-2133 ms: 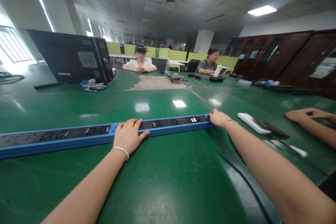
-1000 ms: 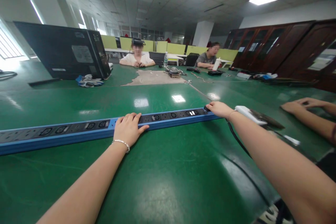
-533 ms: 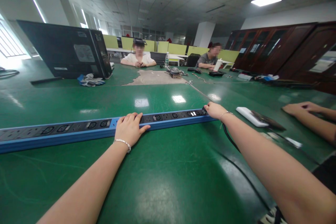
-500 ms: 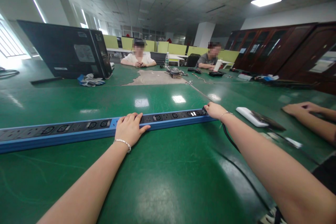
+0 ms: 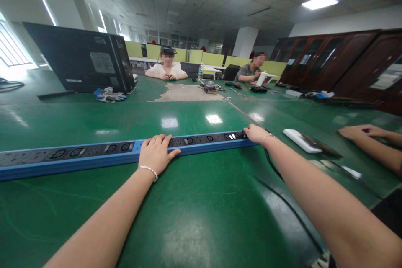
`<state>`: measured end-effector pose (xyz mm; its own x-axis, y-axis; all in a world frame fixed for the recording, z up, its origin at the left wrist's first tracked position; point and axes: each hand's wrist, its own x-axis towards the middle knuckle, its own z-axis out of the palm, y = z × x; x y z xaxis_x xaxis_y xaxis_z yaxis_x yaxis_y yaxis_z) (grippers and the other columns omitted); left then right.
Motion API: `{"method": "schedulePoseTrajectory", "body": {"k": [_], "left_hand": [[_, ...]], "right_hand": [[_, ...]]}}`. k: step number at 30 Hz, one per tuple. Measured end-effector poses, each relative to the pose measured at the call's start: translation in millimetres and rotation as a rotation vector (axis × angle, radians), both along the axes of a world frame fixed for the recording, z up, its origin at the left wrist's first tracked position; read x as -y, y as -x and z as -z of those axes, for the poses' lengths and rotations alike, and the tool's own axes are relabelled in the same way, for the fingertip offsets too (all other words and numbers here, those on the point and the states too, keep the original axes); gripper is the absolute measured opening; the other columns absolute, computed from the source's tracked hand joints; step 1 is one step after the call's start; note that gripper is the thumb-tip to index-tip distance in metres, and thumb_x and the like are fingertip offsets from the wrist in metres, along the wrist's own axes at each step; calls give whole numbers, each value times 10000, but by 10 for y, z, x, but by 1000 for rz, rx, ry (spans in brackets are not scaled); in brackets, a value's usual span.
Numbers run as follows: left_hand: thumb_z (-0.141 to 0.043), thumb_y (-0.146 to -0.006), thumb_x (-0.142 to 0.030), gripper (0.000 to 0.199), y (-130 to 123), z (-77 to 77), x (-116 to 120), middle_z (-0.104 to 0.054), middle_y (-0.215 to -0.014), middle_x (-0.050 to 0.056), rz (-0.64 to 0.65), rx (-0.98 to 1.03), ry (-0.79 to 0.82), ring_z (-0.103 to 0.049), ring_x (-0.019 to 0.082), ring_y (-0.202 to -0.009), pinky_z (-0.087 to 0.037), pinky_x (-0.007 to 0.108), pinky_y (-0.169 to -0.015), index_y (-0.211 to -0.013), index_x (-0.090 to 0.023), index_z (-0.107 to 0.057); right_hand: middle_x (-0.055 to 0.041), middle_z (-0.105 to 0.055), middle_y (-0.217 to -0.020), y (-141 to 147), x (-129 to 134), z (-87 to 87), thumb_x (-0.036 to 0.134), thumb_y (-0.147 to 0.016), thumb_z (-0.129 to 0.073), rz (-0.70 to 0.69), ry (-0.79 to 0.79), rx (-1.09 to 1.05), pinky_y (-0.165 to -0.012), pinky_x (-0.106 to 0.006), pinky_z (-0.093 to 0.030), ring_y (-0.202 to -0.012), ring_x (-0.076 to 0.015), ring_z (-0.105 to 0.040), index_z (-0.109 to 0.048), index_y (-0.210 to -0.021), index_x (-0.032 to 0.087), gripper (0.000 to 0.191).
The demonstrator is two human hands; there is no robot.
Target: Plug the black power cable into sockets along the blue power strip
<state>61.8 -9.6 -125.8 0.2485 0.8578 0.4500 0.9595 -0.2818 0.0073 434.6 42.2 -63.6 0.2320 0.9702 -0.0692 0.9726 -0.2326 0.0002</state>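
A long blue power strip (image 5: 194, 147) with black sockets lies across the green table, running out of view at the left. My left hand (image 5: 155, 150) rests over its middle, fingers across the top and thumb along the near side, steadying it. At the strip's right end, my right hand (image 5: 253, 133) is closed around a black plug (image 5: 244, 134), which sits against the last socket. How deep the plug sits is hidden by the fingers. A black cord (image 5: 272, 163) runs from under my right hand down the table to the lower right.
A white box-like device (image 5: 301, 140) lies right of my right hand, near another person's folded hands (image 5: 361, 132). A black computer case (image 5: 84, 60) and work gloves (image 5: 109, 95) are at the back left. Two people sit across the table (image 5: 204, 201).
Both my hands keep their places on the strip and plug, with only a slight shift of the view. The seated person at back right has raised a hand.
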Motion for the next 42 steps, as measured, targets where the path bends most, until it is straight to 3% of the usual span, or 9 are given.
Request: {"method": "schedulePoseTrajectory", "body": {"k": [6, 16, 32, 42], "left_hand": [[-332, -821, -613, 612, 0, -2, 1, -555, -1218, 121, -1, -1, -13, -470, 256, -1138, -322, 402, -929, -1237, -194, -494], [-333, -823, -603, 612, -7, -20, 12, -558, -1212, 125, -8, -4, -9, -476, 262, -1133, -322, 407, -931, -1234, -181, -497], [-338, -823, -607, 599, -15, -15, 13, -559, -1213, 106, -22, -39, -13, -470, 255, -1127, -328, 393, -918, -1234, -199, -490], [-330, -822, -617, 598, -12, -13, 13, -553, -1219, 110, -15, -17, -13, -463, 258, -1127, -312, 404, -920, -1231, -208, -486]], "right_hand": [[-215, -619, -1032, 44, 33, 89, 356, -894, -250, 96, -12, 14, -828, -383, -422, -957, -270, -604, -457, -1097, 92, 392], [-217, -621, -1006, 54, 70, 111, 343, -904, -224, 81, -29, -9, -793, -359, -425, -934, -268, -611, -434, -1067, 105, 357], [-198, -627, -1032, 60, 82, 106, 370, -888, -286, 124, -80, -26, -816, -330, -414, -993, -255, -590, -531, -1010, 106, 380], [-217, -626, -1025, 71, 126, 75, 388, -890, -278, 131, -85, 9, -848, -370, -403, -1006, -276, -584, -537, -1054, 91, 427]]}}
